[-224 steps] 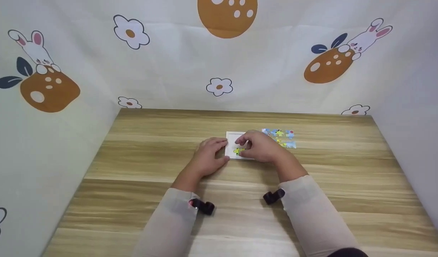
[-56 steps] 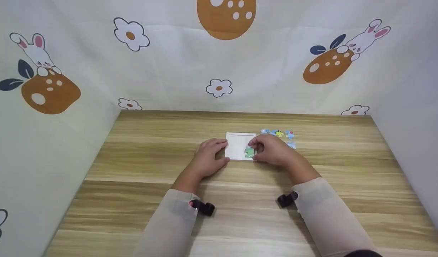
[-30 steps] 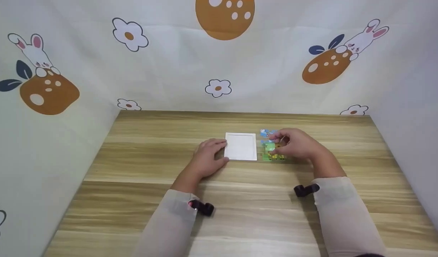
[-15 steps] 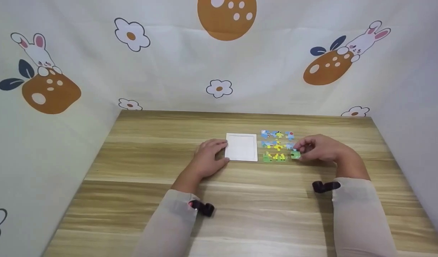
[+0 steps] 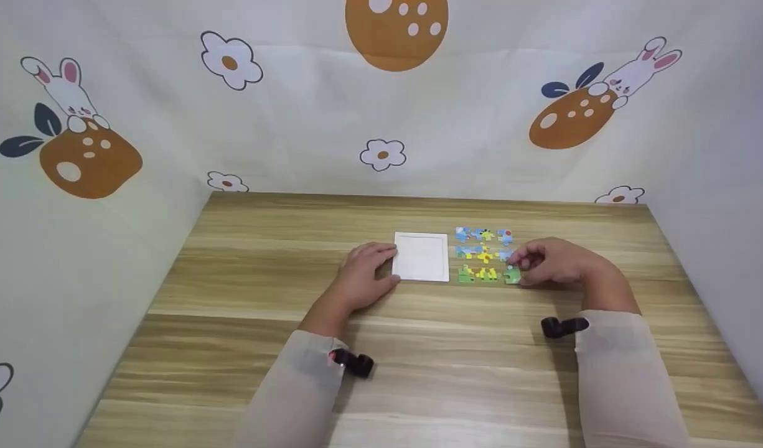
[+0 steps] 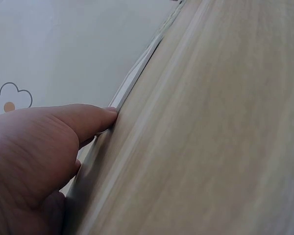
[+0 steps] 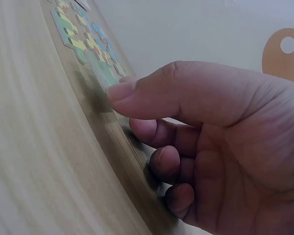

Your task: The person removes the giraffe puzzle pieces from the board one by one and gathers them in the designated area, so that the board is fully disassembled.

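Note:
In the head view, my right hand (image 5: 552,261) pinches a green puzzle piece (image 5: 512,275) at the lower right corner of a small group of puzzle pieces (image 5: 484,254). In the right wrist view, the green piece (image 7: 105,73) lies under the thumb, close to the table, and the other fingers are curled behind it. My left hand (image 5: 364,270) rests against the left edge of a white square puzzle tray (image 5: 421,257), thumb at the lower corner and fingers higher up. The tray's thin edge (image 6: 132,78) meets the thumb tip in the left wrist view.
The wood-grain table (image 5: 419,373) reaches back to a pale patterned curtain (image 5: 294,124), which also hangs at both sides. The puzzle pieces lie in rows just right of the tray, with blue ones at the back.
My right hand has lifted the green piece out of the tray and carried it right, past the other pieces, to the end of the front row. My left hand has stayed put.

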### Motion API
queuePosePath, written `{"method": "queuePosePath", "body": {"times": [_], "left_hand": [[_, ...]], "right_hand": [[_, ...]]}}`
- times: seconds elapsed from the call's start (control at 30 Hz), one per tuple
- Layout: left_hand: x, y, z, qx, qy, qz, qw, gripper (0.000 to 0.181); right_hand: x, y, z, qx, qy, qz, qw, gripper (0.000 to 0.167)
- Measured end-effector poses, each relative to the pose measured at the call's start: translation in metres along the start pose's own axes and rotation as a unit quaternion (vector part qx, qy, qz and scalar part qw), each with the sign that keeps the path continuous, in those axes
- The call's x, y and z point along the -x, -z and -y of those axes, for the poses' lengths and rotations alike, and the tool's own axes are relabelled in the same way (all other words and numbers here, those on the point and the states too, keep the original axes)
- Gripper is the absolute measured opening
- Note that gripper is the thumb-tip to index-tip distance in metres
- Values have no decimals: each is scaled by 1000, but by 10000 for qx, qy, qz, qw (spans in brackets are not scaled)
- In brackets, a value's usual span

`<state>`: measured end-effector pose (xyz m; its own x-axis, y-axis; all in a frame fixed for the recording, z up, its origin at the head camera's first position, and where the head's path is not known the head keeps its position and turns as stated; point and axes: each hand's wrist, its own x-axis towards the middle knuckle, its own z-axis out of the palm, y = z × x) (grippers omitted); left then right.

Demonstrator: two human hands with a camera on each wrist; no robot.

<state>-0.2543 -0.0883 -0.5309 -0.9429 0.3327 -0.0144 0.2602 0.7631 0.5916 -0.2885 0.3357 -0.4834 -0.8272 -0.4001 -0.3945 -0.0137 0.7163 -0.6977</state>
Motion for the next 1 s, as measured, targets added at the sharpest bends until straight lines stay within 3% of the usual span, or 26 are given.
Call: {"method": "queuePosePath", "body": {"times": [0.37, 0.53, 0.87, 1.0], "left_hand": [[-1, 0, -2, 3, -84, -20, 10000, 60], [-1, 0, -3, 22, -80, -16, 10000, 60], [-1, -1, 0, 39, -95, -25, 9999, 61], [0, -1, 0, 257, 22, -52, 9997, 61]], "right_hand": [[1, -1, 3, 110, -73, -405, 9991, 47], [1, -4, 9, 125, -82, -836, 9964, 46], [0, -14, 47, 176, 331, -1707, 9846, 39], [-2, -23, 68, 202, 420, -2001, 9787, 33]]}}
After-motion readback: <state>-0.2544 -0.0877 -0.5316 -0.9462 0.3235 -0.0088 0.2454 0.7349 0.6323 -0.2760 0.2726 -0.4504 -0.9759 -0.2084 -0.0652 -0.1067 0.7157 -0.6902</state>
